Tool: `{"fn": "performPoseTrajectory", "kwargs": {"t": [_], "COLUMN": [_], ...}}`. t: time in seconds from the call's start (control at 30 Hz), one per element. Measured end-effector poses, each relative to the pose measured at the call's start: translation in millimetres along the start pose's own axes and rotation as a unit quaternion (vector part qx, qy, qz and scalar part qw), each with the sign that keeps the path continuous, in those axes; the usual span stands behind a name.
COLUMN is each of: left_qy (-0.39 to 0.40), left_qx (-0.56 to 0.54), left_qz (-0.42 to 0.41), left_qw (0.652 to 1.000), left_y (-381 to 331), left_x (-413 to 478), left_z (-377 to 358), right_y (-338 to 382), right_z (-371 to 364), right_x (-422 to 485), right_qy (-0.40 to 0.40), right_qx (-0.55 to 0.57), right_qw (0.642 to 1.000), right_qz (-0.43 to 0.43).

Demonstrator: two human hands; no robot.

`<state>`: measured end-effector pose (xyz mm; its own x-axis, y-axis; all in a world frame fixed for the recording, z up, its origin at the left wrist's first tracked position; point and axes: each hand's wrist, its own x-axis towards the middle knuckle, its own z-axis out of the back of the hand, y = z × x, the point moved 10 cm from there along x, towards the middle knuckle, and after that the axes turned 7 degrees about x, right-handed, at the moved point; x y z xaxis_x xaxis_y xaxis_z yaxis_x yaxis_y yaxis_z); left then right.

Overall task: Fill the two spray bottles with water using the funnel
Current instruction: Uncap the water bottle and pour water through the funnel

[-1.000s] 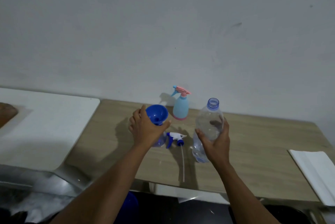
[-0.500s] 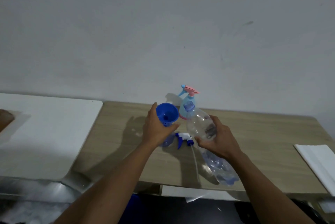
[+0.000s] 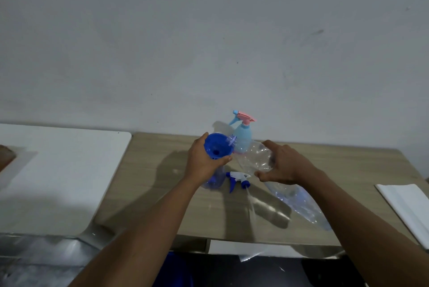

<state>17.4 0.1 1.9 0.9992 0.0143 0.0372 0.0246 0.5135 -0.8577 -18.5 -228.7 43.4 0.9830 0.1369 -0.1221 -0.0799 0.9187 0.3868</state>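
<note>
Water bottle [image 3: 260, 159] and funnel [image 3: 217, 148] now meet near the middle of the frame: a second ago the clear bottle stood upright in the right hand, and since then it has tipped far over, so its blue-ringed mouth points left and sits at the funnel's rim while its base has swung down toward the lower right. The left hand [image 3: 204, 162] has stayed put around the funnel.

That left hand is curled closed around the blue funnel from the left, thumb along the near side; below it shows the rounded clear body of a spray bottle [image 3: 214, 182] standing on the counter [image 3: 348, 170], with the funnel above its neck. The right hand [image 3: 285, 165] is wrapped closed around the water bottle's upper body, fingers over the top and thumb beneath.

Whether water is flowing cannot be told; the tilted bottle looks clear, with a bluish tint near its base. A white-and-blue trigger sprayer head [image 3: 239, 178] lies loose on the counter between the hands, its dip tube trailing toward the lower edge. Behind the funnel, against the wall, a light-blue spray bottle with a pink trigger [image 3: 242, 138] stands upright and capped.
</note>
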Motion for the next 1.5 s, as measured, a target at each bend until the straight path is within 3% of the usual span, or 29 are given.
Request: {"fn": "performPoseTrajectory", "kwargs": {"t": [0.3,0.8,1.5], "left_qy": [0.008,0.001,-0.002], "left_qx": [-0.015,-0.006,-0.013], "left_qz": [-0.004,0.013,0.013], "left_qw": [1.0,1.0,1.0], "left_y": [-3.8,-0.2,-10.3], "left_x": [0.3,-0.1,-3.9], "left_z": [3.5,8.7,17.8], "right_y": [15.9,17.1,24.8], "right_z": [9.9,9.8,22.0], "right_x": [8.7,15.6,6.6], "right_qy": [-0.004,0.055,0.054], "right_qx": [0.02,-0.073,-0.103], "right_qw": [0.999,0.996,0.993], "right_qz": [0.039,0.017,0.024]}}
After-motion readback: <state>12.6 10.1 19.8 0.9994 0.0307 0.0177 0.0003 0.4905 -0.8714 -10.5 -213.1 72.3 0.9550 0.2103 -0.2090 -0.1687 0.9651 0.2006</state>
